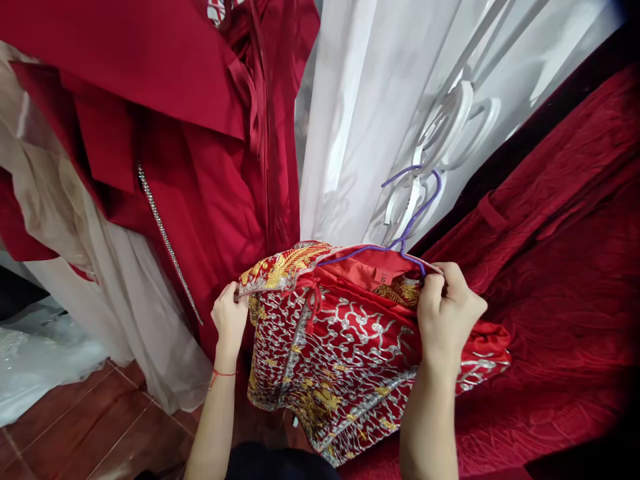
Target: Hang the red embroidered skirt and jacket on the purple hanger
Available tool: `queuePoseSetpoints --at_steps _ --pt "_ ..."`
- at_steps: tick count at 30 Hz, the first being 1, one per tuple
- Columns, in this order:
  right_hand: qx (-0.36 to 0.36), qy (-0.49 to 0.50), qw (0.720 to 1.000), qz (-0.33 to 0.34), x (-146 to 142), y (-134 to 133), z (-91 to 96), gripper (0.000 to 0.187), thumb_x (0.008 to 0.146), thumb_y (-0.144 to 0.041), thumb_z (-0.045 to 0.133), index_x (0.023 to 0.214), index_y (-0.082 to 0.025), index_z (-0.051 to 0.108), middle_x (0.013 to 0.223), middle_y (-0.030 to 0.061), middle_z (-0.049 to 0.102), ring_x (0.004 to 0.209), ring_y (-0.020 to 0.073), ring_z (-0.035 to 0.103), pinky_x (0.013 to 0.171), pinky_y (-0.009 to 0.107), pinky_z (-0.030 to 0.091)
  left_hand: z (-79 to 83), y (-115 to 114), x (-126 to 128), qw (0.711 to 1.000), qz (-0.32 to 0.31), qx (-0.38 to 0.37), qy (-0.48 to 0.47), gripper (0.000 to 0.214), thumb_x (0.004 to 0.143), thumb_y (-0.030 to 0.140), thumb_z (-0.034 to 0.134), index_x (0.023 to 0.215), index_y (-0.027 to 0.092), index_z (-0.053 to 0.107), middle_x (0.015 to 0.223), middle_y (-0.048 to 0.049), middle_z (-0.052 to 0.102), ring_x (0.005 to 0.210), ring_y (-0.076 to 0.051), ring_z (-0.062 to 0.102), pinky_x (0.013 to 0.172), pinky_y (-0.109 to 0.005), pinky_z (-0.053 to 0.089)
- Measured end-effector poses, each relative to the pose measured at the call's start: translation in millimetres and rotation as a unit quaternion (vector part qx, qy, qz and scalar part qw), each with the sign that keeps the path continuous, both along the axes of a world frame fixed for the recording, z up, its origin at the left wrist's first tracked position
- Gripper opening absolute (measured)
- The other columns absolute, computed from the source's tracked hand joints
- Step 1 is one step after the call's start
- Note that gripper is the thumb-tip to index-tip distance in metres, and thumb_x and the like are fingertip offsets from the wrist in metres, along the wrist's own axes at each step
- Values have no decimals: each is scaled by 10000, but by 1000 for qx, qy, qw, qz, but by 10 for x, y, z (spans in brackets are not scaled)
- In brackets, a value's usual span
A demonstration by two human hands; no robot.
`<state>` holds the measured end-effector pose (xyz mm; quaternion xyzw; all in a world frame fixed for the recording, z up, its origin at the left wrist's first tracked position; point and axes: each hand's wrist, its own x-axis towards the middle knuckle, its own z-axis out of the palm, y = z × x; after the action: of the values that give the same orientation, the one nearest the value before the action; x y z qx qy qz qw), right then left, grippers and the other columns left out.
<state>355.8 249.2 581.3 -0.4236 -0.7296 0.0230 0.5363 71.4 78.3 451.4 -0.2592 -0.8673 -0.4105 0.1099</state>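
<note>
An embroidered red jacket (345, 347) with silver scrolls and gold motifs hangs on a purple hanger (415, 217), whose hook is at a white scrolled metal bracket (450, 133). My left hand (230, 313) pinches the jacket's gold-embroidered collar edge at the left. At the right, my right hand (447, 307) is closed around the other end of the collar band, beside the hanger's arm. Between the hands the neckline gapes, showing red lining and a small size label (384, 277) marked S. A red tie cord (313, 300) hangs at the front. The lower part of the jacket runs down between my forearms.
Red garments (200, 153) hang at the left, one with a rhinestone strip (167, 230). Pale sheer dresses (140, 300) hang behind them. A textured dark red garment (560, 280) fills the right side. White fabric (355, 113) hangs behind; brown tiles (115, 420) cover the floor.
</note>
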Motion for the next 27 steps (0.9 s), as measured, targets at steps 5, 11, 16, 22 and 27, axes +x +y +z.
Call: queuePoseSetpoints --at_steps 5,11,16,22,27 --pt "-6 10 1000 13 8 11 18 280 924 -321 382 835 -187 611 656 14 540 569 155 482 620 278 378 123 -330 -114 999 3 37 37 130 869 249 544 760 221 479 857 -4 601 671 -142 549 597 -250 323" --pt "5 35 999 10 -17 43 -21 248 905 -300 414 799 -185 606 607 -15 488 539 130 432 588 259 350 137 -801 181 957 -198 196 74 296 884 221 548 638 210 383 646 21 480 580 -116 444 591 -240 388" --pt "13 68 997 27 -62 93 -47 244 884 -278 422 768 -179 613 603 -17 498 544 118 427 580 249 334 251 -688 818 891 -448 -29 60 273 897 161 528 645 196 429 598 37 497 559 -101 466 562 -235 345" --pt "4 75 997 25 -54 57 -43 244 888 -270 425 774 -177 619 597 -22 492 534 113 408 566 248 321 450 -364 752 953 -259 112 107 374 805 435 743 769 217 442 680 64 467 557 -89 451 587 -220 391" --pt "6 78 997 26 -57 -5 -29 253 902 -264 413 767 -181 610 586 -34 471 525 102 394 557 238 305 627 -99 383 964 -127 153 179 359 780 448 732 776 209 464 778 21 463 659 -124 471 588 -248 360"
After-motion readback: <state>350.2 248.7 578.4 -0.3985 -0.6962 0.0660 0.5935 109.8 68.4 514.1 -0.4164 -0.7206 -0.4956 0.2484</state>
